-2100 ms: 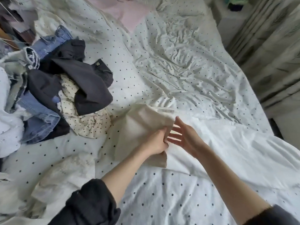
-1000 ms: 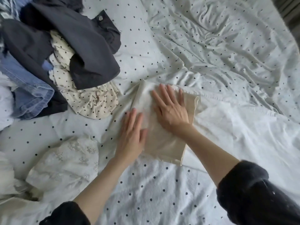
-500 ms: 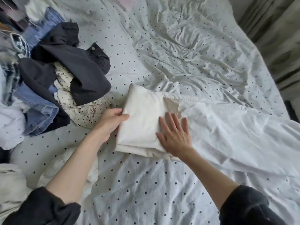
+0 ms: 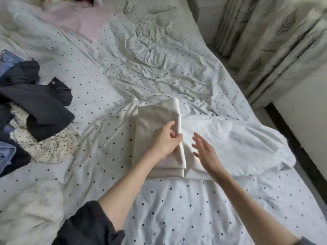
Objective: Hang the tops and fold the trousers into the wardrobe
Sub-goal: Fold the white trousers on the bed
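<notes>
On the bed (image 4: 177,209), the left hand (image 4: 165,140) pinches the folded cream trousers (image 4: 152,121); just right of them, the right hand (image 4: 205,151) hovers with its grip apart.

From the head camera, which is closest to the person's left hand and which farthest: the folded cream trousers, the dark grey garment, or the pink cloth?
1. Folded cream trousers: the left hand pinches their right edge, so they are nearest.
2. Dark grey garment: on the clothes pile, off to the left.
3. Pink cloth: far up at the head of the bed.
</notes>
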Demonstrator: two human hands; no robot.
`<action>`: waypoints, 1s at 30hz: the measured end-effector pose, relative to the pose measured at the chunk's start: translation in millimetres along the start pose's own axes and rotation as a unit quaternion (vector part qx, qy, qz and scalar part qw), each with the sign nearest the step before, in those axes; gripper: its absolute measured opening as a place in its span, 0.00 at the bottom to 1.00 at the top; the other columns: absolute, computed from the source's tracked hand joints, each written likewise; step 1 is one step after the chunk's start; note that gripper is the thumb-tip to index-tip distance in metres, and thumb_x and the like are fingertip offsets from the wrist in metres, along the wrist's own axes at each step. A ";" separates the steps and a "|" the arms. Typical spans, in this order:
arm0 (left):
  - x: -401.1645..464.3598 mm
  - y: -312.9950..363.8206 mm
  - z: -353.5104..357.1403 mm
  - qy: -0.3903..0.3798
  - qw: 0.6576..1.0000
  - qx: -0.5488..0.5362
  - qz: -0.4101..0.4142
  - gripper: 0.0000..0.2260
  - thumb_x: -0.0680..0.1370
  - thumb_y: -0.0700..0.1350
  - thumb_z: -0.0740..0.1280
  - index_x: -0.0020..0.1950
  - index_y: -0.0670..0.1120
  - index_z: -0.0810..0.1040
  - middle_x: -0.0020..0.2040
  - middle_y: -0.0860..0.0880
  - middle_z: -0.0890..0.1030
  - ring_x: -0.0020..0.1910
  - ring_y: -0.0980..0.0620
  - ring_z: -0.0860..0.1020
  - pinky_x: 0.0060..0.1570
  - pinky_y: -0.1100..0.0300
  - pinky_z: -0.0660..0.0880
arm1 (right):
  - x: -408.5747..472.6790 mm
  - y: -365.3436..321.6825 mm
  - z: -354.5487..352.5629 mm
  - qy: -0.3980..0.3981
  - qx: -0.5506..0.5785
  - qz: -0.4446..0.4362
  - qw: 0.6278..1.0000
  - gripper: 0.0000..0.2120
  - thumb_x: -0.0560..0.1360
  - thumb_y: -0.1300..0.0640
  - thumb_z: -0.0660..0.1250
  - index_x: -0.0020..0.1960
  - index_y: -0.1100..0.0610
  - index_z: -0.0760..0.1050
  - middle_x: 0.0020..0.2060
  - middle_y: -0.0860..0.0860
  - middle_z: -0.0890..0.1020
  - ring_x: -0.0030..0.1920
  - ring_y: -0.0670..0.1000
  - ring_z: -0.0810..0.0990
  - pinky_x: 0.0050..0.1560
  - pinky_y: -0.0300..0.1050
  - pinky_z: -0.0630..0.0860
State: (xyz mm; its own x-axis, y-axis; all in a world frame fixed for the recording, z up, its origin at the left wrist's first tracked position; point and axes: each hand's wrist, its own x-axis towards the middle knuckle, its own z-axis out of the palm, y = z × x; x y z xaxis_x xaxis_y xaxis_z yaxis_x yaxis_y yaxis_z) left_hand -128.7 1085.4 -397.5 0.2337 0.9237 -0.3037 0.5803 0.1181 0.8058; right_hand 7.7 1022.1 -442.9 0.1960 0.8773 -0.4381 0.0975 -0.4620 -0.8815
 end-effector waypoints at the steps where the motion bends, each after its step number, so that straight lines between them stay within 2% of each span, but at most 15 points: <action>1: 2.3 -6.3 15.9 -0.016 0.998 0.054 0.017 0.23 0.78 0.44 0.64 0.72 0.44 0.66 0.45 0.50 0.78 0.49 0.47 0.78 0.53 0.61 0.71 | 0.6 2.3 -9.2 0.001 0.019 0.009 1.000 0.21 0.82 0.52 0.52 0.73 0.56 0.62 0.70 0.51 0.69 0.67 0.49 0.70 0.69 0.49 0.66; 3: 1.1 -27.1 34.7 -0.042 0.981 0.181 0.050 0.23 0.80 0.46 0.60 0.75 0.45 0.61 0.62 0.45 0.74 0.63 0.46 0.71 0.60 0.59 0.62 | -2.2 6.6 -18.6 0.000 -0.014 -0.007 1.000 0.21 0.82 0.52 0.52 0.73 0.56 0.62 0.71 0.50 0.68 0.68 0.46 0.68 0.69 0.42 0.63; 5: -4.9 -47.0 41.3 -0.005 0.954 0.288 0.085 0.23 0.80 0.45 0.59 0.75 0.46 0.61 0.71 0.46 0.68 0.71 0.47 0.63 0.67 0.56 0.57 | -5.8 15.9 -23.9 0.010 -0.129 -0.063 0.990 0.20 0.82 0.53 0.54 0.73 0.55 0.64 0.72 0.50 0.66 0.71 0.44 0.63 0.68 0.33 0.56; 7: -11.0 -66.5 31.1 0.030 0.932 0.343 0.114 0.22 0.80 0.43 0.60 0.74 0.45 0.64 0.74 0.46 0.63 0.75 0.45 0.57 0.71 0.52 0.53 | -6.5 18.9 -12.2 0.011 -0.247 -0.140 0.959 0.20 0.81 0.55 0.56 0.73 0.56 0.64 0.74 0.53 0.62 0.74 0.50 0.58 0.72 0.39 0.53; 9: -12.7 -80.4 18.4 0.022 0.918 0.382 0.105 0.22 0.81 0.45 0.57 0.75 0.45 0.60 0.77 0.46 0.55 0.77 0.45 0.48 0.73 0.51 0.44 | -3.6 18.3 5.7 -0.005 -0.336 -0.211 0.918 0.21 0.81 0.56 0.56 0.74 0.57 0.62 0.75 0.56 0.58 0.76 0.55 0.53 0.75 0.49 0.48; 11: -8.3 -90.8 7.9 0.024 0.908 0.408 0.096 0.23 0.82 0.47 0.54 0.77 0.45 0.56 0.78 0.48 0.49 0.77 0.48 0.42 0.73 0.50 0.39 | 5.2 19.1 26.2 -0.017 -0.388 -0.254 0.886 0.22 0.81 0.55 0.54 0.75 0.56 0.59 0.76 0.55 0.54 0.77 0.56 0.49 0.75 0.52 0.43; 15: 23.8 -98.1 0.8 0.068 0.892 0.434 0.107 0.26 0.80 0.52 0.45 0.76 0.44 0.59 0.77 0.47 0.52 0.76 0.46 0.47 0.73 0.46 0.47 | 44.0 35.5 53.5 -0.024 -0.446 -0.257 0.857 0.25 0.82 0.51 0.49 0.77 0.53 0.50 0.77 0.52 0.47 0.77 0.54 0.43 0.74 0.52 0.36; 18: 57.2 -107.1 9.7 0.060 0.892 0.441 0.080 0.24 0.81 0.51 0.46 0.77 0.46 0.55 0.78 0.49 0.48 0.77 0.47 0.45 0.74 0.45 0.48 | 68.6 63.7 51.8 -0.030 -0.488 -0.249 0.836 0.27 0.81 0.47 0.48 0.77 0.52 0.47 0.77 0.50 0.46 0.77 0.52 0.42 0.73 0.49 0.31; 20: 66.9 -118.2 21.2 0.067 0.880 0.466 0.064 0.24 0.82 0.51 0.49 0.78 0.48 0.52 0.78 0.50 0.46 0.77 0.47 0.43 0.74 0.46 0.45 | 71.7 77.7 48.2 -0.018 -0.494 -0.250 0.832 0.26 0.81 0.47 0.48 0.77 0.54 0.51 0.76 0.51 0.52 0.76 0.53 0.47 0.75 0.51 0.36; 22: 69.3 -128.9 30.7 0.073 0.872 0.480 0.063 0.25 0.82 0.51 0.50 0.78 0.48 0.51 0.78 0.49 0.47 0.77 0.45 0.43 0.73 0.45 0.44 | 74.2 86.1 49.7 -0.005 -0.489 -0.250 0.836 0.26 0.79 0.48 0.47 0.75 0.56 0.58 0.75 0.53 0.59 0.75 0.55 0.55 0.74 0.54 0.45; 25: 70.6 -133.5 32.5 0.070 0.869 0.486 0.060 0.26 0.81 0.54 0.47 0.77 0.47 0.52 0.78 0.48 0.49 0.77 0.43 0.46 0.73 0.45 0.45 | 75.5 88.5 52.5 0.002 -0.488 -0.256 0.834 0.26 0.78 0.49 0.48 0.74 0.57 0.63 0.73 0.55 0.64 0.73 0.56 0.60 0.72 0.55 0.52; 27: 71.9 -133.4 29.5 0.055 0.871 0.484 0.063 0.26 0.82 0.54 0.49 0.78 0.48 0.49 0.78 0.48 0.45 0.77 0.44 0.43 0.73 0.45 0.43 | 75.1 87.8 51.2 -0.005 -0.491 -0.252 0.834 0.26 0.79 0.49 0.47 0.74 0.57 0.60 0.74 0.54 0.62 0.74 0.55 0.57 0.75 0.56 0.49; 30: 59.0 -125.2 22.0 0.057 0.914 0.396 0.072 0.29 0.80 0.49 0.59 0.77 0.47 0.50 0.78 0.44 0.45 0.77 0.44 0.43 0.74 0.46 0.46 | 71.5 82.8 47.0 -0.045 -0.491 -0.237 0.837 0.26 0.81 0.48 0.47 0.77 0.54 0.49 0.76 0.51 0.49 0.75 0.51 0.39 0.74 0.51 0.36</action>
State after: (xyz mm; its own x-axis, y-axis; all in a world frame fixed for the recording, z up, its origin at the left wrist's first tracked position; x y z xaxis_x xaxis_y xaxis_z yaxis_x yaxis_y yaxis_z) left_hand -170.4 1117.1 -527.4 0.2967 0.9457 -0.1324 0.9426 -0.2678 0.1992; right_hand -16.1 1052.7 -555.5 -0.1607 0.9783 -0.1310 0.9079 0.0945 -0.4085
